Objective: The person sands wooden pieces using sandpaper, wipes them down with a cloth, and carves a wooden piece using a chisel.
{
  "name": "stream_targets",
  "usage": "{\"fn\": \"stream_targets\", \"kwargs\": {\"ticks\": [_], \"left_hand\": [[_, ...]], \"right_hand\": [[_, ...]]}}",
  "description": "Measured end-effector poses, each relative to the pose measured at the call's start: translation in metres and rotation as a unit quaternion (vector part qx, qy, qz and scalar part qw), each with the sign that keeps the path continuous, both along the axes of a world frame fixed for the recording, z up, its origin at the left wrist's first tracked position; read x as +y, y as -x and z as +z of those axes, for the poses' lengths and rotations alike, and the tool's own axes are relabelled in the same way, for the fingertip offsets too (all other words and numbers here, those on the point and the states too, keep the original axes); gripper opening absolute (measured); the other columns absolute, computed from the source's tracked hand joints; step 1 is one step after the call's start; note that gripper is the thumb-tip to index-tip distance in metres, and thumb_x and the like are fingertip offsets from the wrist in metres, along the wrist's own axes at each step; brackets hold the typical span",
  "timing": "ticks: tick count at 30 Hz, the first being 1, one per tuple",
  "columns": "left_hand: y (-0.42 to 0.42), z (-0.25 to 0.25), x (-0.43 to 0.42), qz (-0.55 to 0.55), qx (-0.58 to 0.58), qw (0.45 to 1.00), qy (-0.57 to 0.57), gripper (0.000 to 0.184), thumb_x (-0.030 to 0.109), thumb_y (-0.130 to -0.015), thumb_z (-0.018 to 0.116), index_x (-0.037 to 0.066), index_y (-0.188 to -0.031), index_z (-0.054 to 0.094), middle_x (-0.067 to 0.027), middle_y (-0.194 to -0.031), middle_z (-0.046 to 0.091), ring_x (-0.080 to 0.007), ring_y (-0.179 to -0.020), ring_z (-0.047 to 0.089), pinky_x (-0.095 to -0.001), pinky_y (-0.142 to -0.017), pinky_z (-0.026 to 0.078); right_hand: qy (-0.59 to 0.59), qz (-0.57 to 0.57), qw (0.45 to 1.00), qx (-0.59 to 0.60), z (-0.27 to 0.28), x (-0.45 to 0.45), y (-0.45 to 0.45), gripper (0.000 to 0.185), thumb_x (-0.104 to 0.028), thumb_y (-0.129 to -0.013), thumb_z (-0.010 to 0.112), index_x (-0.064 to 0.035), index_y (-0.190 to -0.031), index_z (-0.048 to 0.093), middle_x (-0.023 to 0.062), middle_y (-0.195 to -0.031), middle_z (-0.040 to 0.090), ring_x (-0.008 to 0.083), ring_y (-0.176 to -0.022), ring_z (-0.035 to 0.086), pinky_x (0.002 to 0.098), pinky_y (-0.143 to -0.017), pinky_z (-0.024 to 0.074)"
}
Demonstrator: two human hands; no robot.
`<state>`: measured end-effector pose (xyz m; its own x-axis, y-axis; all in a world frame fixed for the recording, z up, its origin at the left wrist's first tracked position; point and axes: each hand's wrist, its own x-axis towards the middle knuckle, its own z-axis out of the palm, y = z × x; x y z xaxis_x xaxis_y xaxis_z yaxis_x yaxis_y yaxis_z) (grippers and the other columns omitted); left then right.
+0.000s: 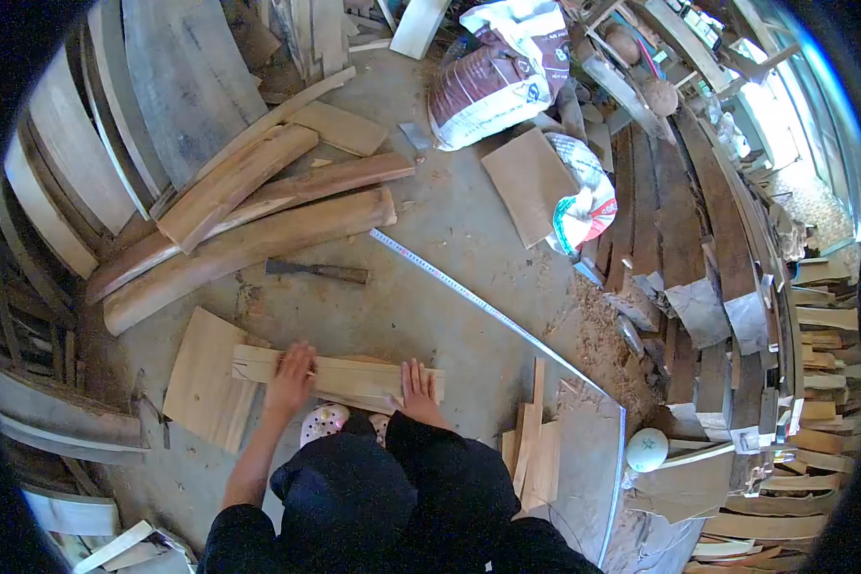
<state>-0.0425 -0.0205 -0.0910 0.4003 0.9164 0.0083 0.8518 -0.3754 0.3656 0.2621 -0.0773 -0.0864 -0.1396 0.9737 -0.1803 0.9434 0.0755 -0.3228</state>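
A pale wooden board (364, 374) lies crosswise in front of me, with more wood partly showing beneath it. My left hand (297, 376) rests on its left part, fingers stretched out over the top face. On the right end lies my right hand (418, 389), fingers extended and flat. Under the board's left end is a wide square wooden panel (209, 383). Dark pencil-like lines mark the board near that end. My patterned shoes (323, 421) show just below the board.
Thick timber pieces (258, 251) are piled at upper left, near a dark narrow tool (316, 272). A measuring tape (488, 308) stretches across the floor at right. Stacked beams (696, 277), a brown-and-white sack (497, 86), a white ball (647, 450) and wood strips (538, 440) stand around.
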Motion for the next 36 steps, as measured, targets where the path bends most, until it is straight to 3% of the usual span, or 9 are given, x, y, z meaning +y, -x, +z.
{"fn": "stream_targets", "kwargs": {"ticks": [4, 6, 11, 16, 21, 23, 28, 33, 36], "left_hand": [[-0.009, -0.004, -0.003, 0.196, 0.052, 0.978, -0.043, 0.057, 0.028, -0.089, 0.042, 0.011, -0.141, 0.026, -0.0066, -0.146, 0.025, -0.0217, -0.136, 0.020, -0.0449, -0.110, 0.011], [-0.043, 0.003, 0.009, 0.095, 0.028, 0.992, 0.080, 0.058, 0.027, -0.088, 0.042, 0.011, -0.141, 0.025, -0.0063, -0.147, 0.025, -0.0211, -0.136, 0.020, -0.0458, -0.110, 0.010], [-0.101, -0.014, 0.013, -0.153, -0.085, 0.984, -0.044, 0.057, 0.024, -0.085, 0.045, 0.012, -0.139, 0.031, -0.0072, -0.143, 0.032, -0.0215, -0.134, 0.026, -0.0466, -0.109, 0.013], [-0.012, 0.000, 0.014, 0.185, 0.053, 0.981, 0.005, 0.056, 0.024, -0.088, 0.042, 0.010, -0.140, 0.026, -0.0070, -0.147, 0.023, -0.0215, -0.136, 0.020, -0.0463, -0.109, 0.012], [-0.006, -0.014, 0.019, 0.464, 0.101, 0.875, -0.096, 0.056, 0.024, -0.088, 0.040, 0.009, -0.140, 0.027, -0.0078, -0.146, 0.026, -0.0252, -0.135, 0.022, -0.0478, -0.108, 0.016], [-0.035, -0.058, 0.013, 0.308, 0.209, 0.928, -0.009, 0.055, 0.026, -0.089, 0.038, 0.011, -0.140, 0.027, -0.0068, -0.147, 0.025, -0.0245, -0.136, 0.021, -0.0481, -0.108, 0.016], [-0.072, -0.012, -0.009, 0.017, -0.066, 0.997, -0.020, 0.052, 0.028, -0.088, 0.038, 0.014, -0.138, 0.032, -0.0087, -0.145, 0.028, -0.0249, -0.134, 0.025, -0.0498, -0.106, 0.019], [0.016, -0.060, 0.023, 0.330, -0.230, 0.914, -0.042, 0.053, 0.030, -0.091, 0.033, 0.012, -0.141, 0.027, -0.0100, -0.147, 0.023, -0.0234, -0.136, 0.020, -0.0479, -0.107, 0.015], [0.023, -0.040, 0.035, 0.409, 0.093, 0.905, -0.073, 0.054, 0.032, -0.092, 0.032, 0.012, -0.142, 0.024, -0.0099, -0.148, 0.021, -0.0223, -0.137, 0.017, -0.0458, -0.108, 0.012]], "right_hand": [[0.000, 0.028, 0.999, -0.034, 0.003, 0.002, 0.011, 0.083, -0.054, -0.087, 0.041, -0.0037, -0.143, 0.005, 0.0183, -0.149, 0.002, 0.0312, -0.138, -0.002, 0.0491, -0.109, -0.0005], [0.003, 0.024, 0.999, -0.031, 0.006, 0.004, 0.016, 0.083, -0.055, -0.087, 0.039, -0.0036, -0.143, 0.005, 0.0184, -0.149, 0.002, 0.0314, -0.138, -0.003, 0.0500, -0.109, -0.0010], [0.064, 0.011, 0.997, -0.051, 0.000, 0.009, 0.013, 0.080, -0.056, -0.089, 0.035, -0.0054, -0.143, 0.006, 0.0177, -0.149, 0.002, 0.0305, -0.138, -0.004, 0.0506, -0.109, -0.0010], [0.069, -0.006, 0.997, -0.029, 0.002, 0.007, 0.015, 0.079, -0.057, -0.089, 0.033, -0.0071, -0.144, 0.005, 0.0164, -0.150, -0.001, 0.0284, -0.139, -0.005, 0.0503, -0.109, -0.0019], [0.057, -0.021, 0.998, -0.022, -0.002, 0.007, 0.016, 0.081, -0.059, -0.087, 0.035, -0.0086, -0.144, 0.007, 0.0153, -0.150, 0.000, 0.0286, -0.139, -0.003, 0.0515, -0.108, 0.0005], [0.026, -0.028, 0.999, 0.002, -0.016, 0.005, 0.013, 0.084, -0.062, -0.085, 0.038, -0.0094, -0.144, 0.009, 0.0145, -0.150, 0.003, 0.0301, -0.139, 0.002, 0.0547, -0.107, 0.0042], [0.014, -0.006, 0.999, -0.043, -0.009, 0.007, 0.014, 0.077, -0.057, -0.089, 0.033, -0.0080, -0.144, 0.009, 0.0163, -0.149, 0.004, 0.0289, -0.139, -0.001, 0.0489, -0.109, -0.0008], [0.027, -0.016, 0.999, -0.026, -0.004, 0.007, 0.015, 0.077, -0.056, -0.089, 0.035, -0.0083, -0.144, 0.010, 0.0159, -0.149, 0.006, 0.0288, -0.139, 0.002, 0.0498, -0.109, 0.0017], [0.042, -0.023, 0.998, -0.036, 0.003, 0.008, 0.020, 0.077, -0.057, -0.089, 0.034, -0.0084, -0.144, 0.010, 0.0158, -0.149, 0.005, 0.0286, -0.139, 0.001, 0.0497, -0.109, 0.0017]]}}
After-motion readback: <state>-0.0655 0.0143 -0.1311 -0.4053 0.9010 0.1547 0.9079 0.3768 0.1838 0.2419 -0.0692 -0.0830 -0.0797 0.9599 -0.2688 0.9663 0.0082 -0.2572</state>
